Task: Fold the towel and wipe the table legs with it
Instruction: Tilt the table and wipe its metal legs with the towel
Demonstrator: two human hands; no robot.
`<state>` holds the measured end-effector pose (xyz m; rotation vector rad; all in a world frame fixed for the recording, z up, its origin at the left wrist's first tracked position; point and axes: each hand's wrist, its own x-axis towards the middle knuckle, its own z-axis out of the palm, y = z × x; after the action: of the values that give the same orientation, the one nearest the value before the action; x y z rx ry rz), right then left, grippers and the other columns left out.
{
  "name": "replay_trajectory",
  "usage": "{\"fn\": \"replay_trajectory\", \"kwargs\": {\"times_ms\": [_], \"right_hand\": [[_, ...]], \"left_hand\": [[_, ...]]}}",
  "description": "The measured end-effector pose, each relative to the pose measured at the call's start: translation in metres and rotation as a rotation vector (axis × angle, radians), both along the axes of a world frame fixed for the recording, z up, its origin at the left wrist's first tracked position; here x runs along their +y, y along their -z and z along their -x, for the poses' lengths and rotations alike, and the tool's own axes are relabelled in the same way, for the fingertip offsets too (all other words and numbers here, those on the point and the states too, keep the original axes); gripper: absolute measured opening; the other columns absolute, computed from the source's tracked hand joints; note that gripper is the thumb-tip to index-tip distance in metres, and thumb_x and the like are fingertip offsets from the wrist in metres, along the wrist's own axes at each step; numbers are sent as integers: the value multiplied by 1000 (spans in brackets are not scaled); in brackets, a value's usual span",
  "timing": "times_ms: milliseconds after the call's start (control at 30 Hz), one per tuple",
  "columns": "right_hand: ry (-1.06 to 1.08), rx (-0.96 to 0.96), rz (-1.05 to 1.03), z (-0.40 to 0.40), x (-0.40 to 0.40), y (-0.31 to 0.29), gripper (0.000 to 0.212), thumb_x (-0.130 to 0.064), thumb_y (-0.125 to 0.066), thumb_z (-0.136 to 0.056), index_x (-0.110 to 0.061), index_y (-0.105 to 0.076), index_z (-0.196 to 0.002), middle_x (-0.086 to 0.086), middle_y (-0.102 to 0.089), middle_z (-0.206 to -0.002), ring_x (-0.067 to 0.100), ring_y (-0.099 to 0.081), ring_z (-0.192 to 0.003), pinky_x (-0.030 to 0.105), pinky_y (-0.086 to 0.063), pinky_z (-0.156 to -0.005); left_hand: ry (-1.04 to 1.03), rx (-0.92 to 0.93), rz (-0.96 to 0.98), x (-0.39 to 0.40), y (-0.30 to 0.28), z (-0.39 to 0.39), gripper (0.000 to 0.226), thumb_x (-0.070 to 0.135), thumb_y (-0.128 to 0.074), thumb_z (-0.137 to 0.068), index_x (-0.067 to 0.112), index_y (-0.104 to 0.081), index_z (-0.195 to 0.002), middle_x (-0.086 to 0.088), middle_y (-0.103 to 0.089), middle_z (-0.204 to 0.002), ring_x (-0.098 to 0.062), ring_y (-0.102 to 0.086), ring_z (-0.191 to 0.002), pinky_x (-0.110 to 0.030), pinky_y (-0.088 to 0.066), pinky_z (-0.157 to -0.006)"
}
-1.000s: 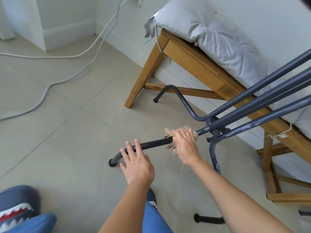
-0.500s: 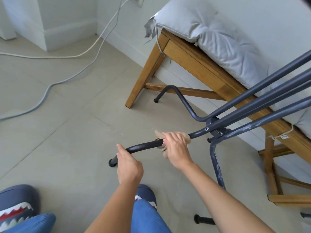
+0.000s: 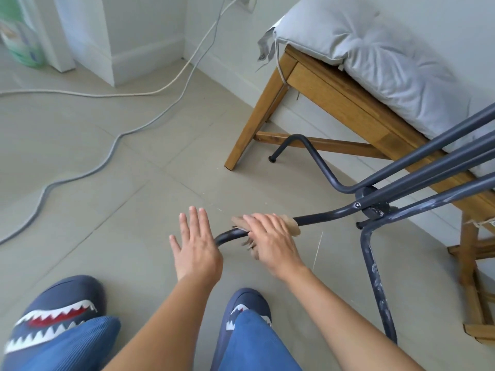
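A dark blue-grey metal table leg (image 3: 318,217) runs low over the floor from a joint at the right down to the left. Wrapped around it is a small tan towel (image 3: 291,225), and my right hand (image 3: 270,236) grips the towel and the leg together. Just left of the leg's bend my left hand (image 3: 195,247) hovers with its fingers spread and straight, holding nothing. Its palm hides the lower end of the leg. A second leg (image 3: 376,279) drops down at the right, with pale scuffs on its paint.
A wooden bench (image 3: 267,108) with a grey cushion (image 3: 375,46) stands against the wall behind the legs. Another curved leg (image 3: 308,153) reaches under it. Grey and white cables (image 3: 112,145) cross the tiled floor at the left. My shark-pattern slippers (image 3: 56,314) are at the bottom.
My left hand went from curled by the leg half a second ago to spread flat. The right hand with the towel has slid a little down the leg. The view tilted down.
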<state>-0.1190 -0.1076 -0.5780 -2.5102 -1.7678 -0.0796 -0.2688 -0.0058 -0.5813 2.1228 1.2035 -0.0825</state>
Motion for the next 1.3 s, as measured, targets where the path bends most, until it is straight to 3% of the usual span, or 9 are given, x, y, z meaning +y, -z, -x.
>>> {"fn": "replay_trajectory", "kwargs": {"times_ms": [200,300,500,633,800,867,967,1067,1300], "right_hand": [[336,39,57,-66,-29,-34,49,-30,-24,-90,-7,-64,-106,11,-65,-100,30,-54,-99,35,-31,-89],[552,69,-122,-54,-12,-36,30,-13,-36,-94,0,-63,-95,17,-67,-92,37,-59,-92,35,-31,-86],[104,88,-21,-12,-14,-6,38,-24,-34,-94,-13,-59,-121,2,-61,-120,22,-49,-115,36,-24,-106],[246,17,89,-70,-43,-28,33,-22,-41,-92,-15,-59,-119,1,-60,-110,24,-49,-107,34,-33,-94],[473,-40,266,-91,-28,-30,12,-19,-60,-83,-15,-61,-95,8,-66,-94,34,-58,-94,38,-34,-83],[415,-24,164,-57,-11,-12,19,-22,-46,-85,-14,-62,-91,7,-66,-88,34,-59,-87,39,-33,-80],[212,112,15,2,3,2,37,-25,-31,-92,-15,-60,-112,2,-63,-108,25,-52,-104,40,-32,-95],[83,118,65,-9,-7,-9,40,-26,-33,-96,-17,-48,-132,-1,-53,-127,19,-42,-120,39,-23,-110],[52,-205,387,-102,-62,-62,42,-23,-49,-96,-17,-38,-136,1,-51,-126,23,-45,-120,37,-30,-108]], "left_hand": [[334,52,35,-28,-2,-8,70,14,-26,-100,15,20,-153,3,23,-161,-23,17,-150,-52,-7,-120],[374,85,77,-34,-1,-7,75,13,-30,-98,16,24,-151,3,25,-161,-21,14,-151,-52,-9,-120],[414,63,195,-27,-4,-7,79,10,-32,-96,17,25,-151,3,29,-159,-20,11,-151,-50,-11,-120],[410,66,249,-28,-3,-8,81,11,-35,-95,17,25,-151,3,30,-159,-21,12,-151,-51,-10,-120],[412,72,264,-23,-7,-10,82,11,-36,-96,16,25,-150,1,30,-159,-23,13,-151,-52,-10,-120],[409,75,265,-25,-6,-11,83,12,-37,-96,16,26,-150,1,30,-159,-23,13,-151,-52,-10,-120],[399,71,262,-27,-1,-10,84,12,-36,-95,16,27,-150,1,31,-158,-22,15,-151,-51,-11,-120],[390,56,257,-28,5,-10,84,12,-37,-95,16,27,-150,1,32,-158,-22,15,-151,-50,-13,-119],[381,45,237,-31,6,-11,86,15,-39,-95,16,28,-149,0,33,-157,-21,15,-150,-49,-15,-118]]}}
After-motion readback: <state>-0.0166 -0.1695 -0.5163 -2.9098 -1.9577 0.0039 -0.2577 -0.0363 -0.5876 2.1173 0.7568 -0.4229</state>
